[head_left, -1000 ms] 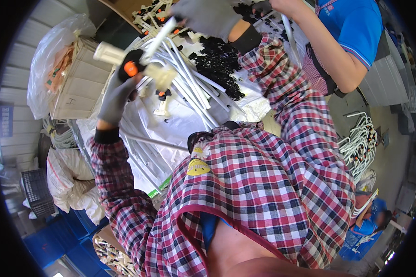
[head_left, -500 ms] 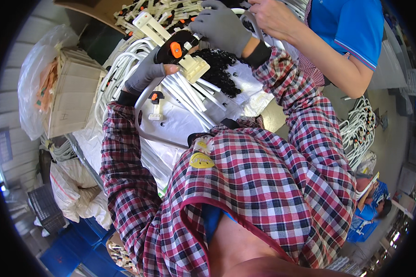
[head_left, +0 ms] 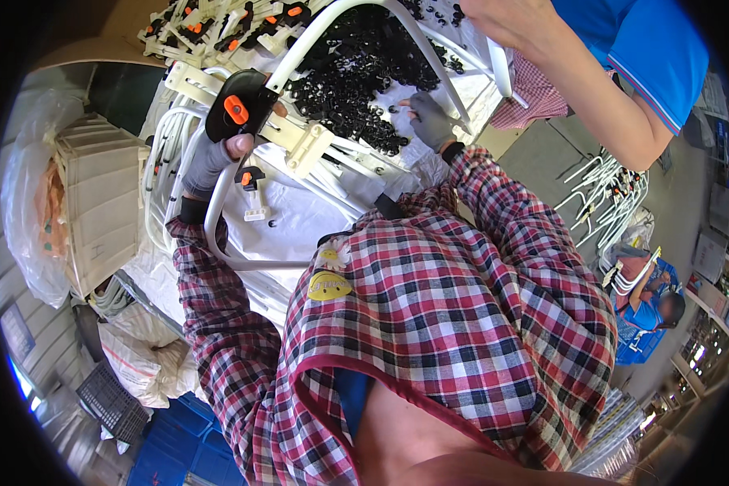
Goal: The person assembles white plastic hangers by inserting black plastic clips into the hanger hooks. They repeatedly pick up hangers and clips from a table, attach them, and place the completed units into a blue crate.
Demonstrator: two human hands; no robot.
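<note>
Hands apart: left hand (head_left: 211, 158) raised, clamped on black clamp piece (head_left: 236, 105); right hand (head_left: 431, 120) loosely curled over black washers (head_left: 348, 81)

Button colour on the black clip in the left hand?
Orange button on the black clip, held by the gloved left hand. Head view shows it clearly.

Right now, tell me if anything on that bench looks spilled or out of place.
A few small black rings lie scattered on the white sheet, apart from the main black pile that the right hand touches. Nothing looks damaged.
</note>
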